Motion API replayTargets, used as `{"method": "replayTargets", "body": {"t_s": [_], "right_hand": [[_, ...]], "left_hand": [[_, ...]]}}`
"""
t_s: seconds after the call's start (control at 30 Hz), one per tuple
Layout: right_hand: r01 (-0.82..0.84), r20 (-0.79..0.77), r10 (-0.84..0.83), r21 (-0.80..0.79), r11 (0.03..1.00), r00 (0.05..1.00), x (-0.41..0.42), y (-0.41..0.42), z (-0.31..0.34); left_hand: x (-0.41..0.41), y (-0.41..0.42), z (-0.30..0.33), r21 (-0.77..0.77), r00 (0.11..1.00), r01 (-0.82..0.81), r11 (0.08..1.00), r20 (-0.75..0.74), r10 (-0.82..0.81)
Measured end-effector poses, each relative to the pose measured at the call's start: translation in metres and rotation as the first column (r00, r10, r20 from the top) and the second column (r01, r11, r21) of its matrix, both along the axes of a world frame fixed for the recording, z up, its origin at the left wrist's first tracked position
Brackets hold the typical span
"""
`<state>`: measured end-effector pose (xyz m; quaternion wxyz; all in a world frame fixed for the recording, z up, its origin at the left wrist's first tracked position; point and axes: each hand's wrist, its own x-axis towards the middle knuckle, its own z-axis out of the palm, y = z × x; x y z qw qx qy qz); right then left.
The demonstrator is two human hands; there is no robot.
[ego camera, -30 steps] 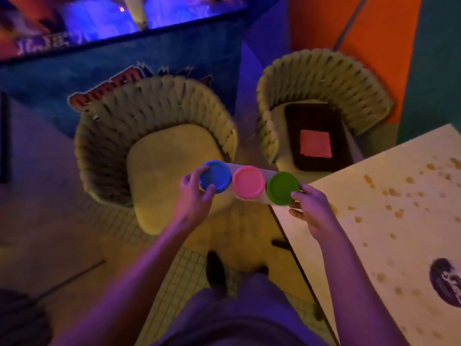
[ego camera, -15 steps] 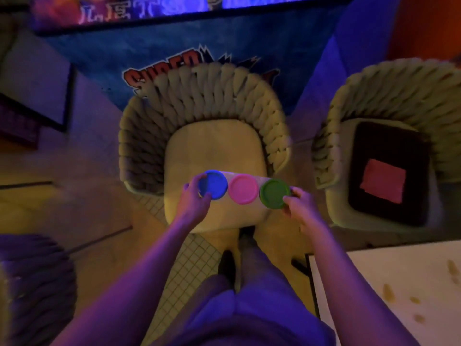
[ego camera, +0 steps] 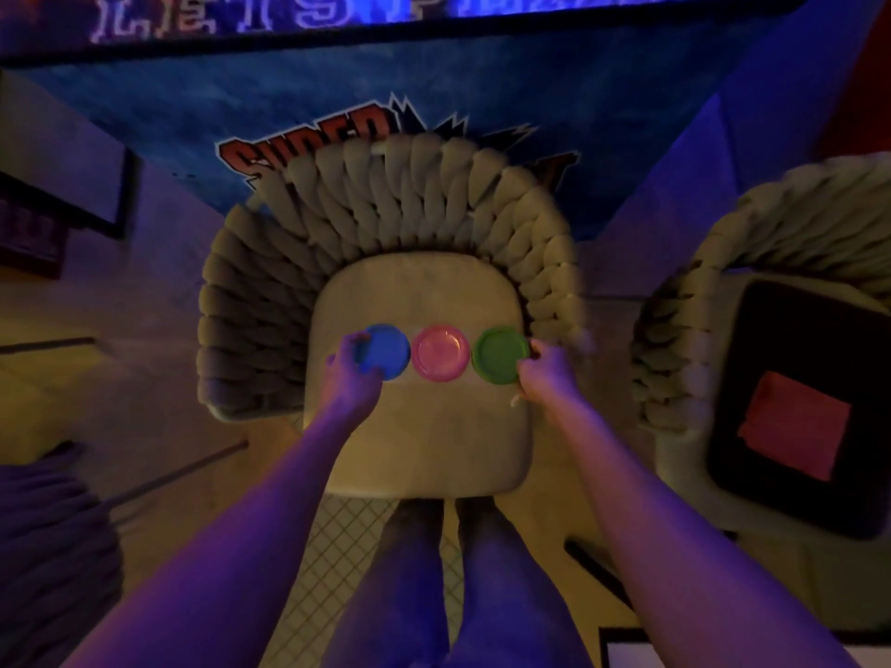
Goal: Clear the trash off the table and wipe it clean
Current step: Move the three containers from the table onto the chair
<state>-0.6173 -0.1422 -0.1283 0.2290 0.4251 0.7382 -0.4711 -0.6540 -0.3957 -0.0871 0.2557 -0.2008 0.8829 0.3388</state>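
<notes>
Fingers of my left hand (ego camera: 354,378) curl round the blue-lidded tub (ego camera: 384,351), and those of my right hand (ego camera: 547,373) pinch the rim of the green-lidded tub (ego camera: 499,355); between them sits the pink-lidded tub (ego camera: 442,353), so I grip both ends of a row of three small round containers that touch edge to edge. Whether the row rests on the seat or hangs just above it, I cannot tell. Below it I see the seat cushion (ego camera: 424,426) of a chair, a smooth, pale, rounded-square pad, and behind it the chair's backrest (ego camera: 385,209), a curved wall of thick, chunky woven cords. Off to my right stands a second chair (ego camera: 699,291) of the same weave, and on its seat lies a dark square tray (ego camera: 795,499) with a flat reddish square (ego camera: 795,421) on it. Only a pale corner of the table (ego camera: 723,655) shows, at the lower right edge. Under my legs the floor (ego camera: 332,547) is a grid of small square tiles. Behind the chairs a blue panel (ego camera: 241,103) carries red lettering, partly hidden by the backrest, and everything lies under dim purple and amber light.
</notes>
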Motion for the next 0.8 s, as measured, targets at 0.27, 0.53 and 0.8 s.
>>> {"method": "replayTargets", "body": {"t_s": [0.27, 0.53, 0.8], "right_hand": [[0.06, -0.095, -0.063, -0.027, 0.998, 0.994, -0.077, 0.001, -0.06], [0.209, -0.302, -0.199, 0.003, 0.978, 0.933, -0.128, -0.007, -0.126], [0.316, -0.4, -0.281, 0.022, 0.949, 0.872, -0.151, -0.025, -0.134]], "left_hand": [[-0.069, -0.008, -0.067, 0.014, 0.997, 0.0, 1.0, -0.081, 0.001], [-0.138, 0.008, -0.113, -0.002, 0.974, 0.027, 1.0, -0.226, -0.026], [-0.168, 0.017, -0.141, -0.075, 0.951, 0.124, 0.989, -0.277, -0.14]]}}
